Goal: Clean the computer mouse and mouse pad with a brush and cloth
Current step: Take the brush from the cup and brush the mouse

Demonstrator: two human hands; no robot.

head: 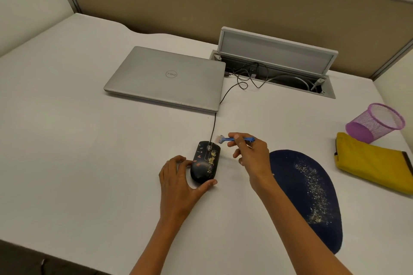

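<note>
We're steadying the black mouse (205, 161) on the desk (89, 140) with our left hand (178, 182), thumb and fingers clamped on its sides. Crumbs are sitting on it and on the dark mouse pad (312, 196) just right. Our right hand (251, 154) is pinching a blue brush (228, 139) beside the mouse. Farther back, the closed laptop (167, 78) is showing a Dell logo.

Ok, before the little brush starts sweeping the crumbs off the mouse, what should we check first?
1. Left hand steadies the mouse: ok.
2. Right hand grips the blue brush: ok.
3. Bristles point toward the mouse: ok, not touching yet.
4. Crumbs sit on the mouse's right side, uncovered: ok.
5. Mouse cable stays clear of the brush: cannot tell, it runs close.
6. Yellow cloth ready nearby: ok.
</note>
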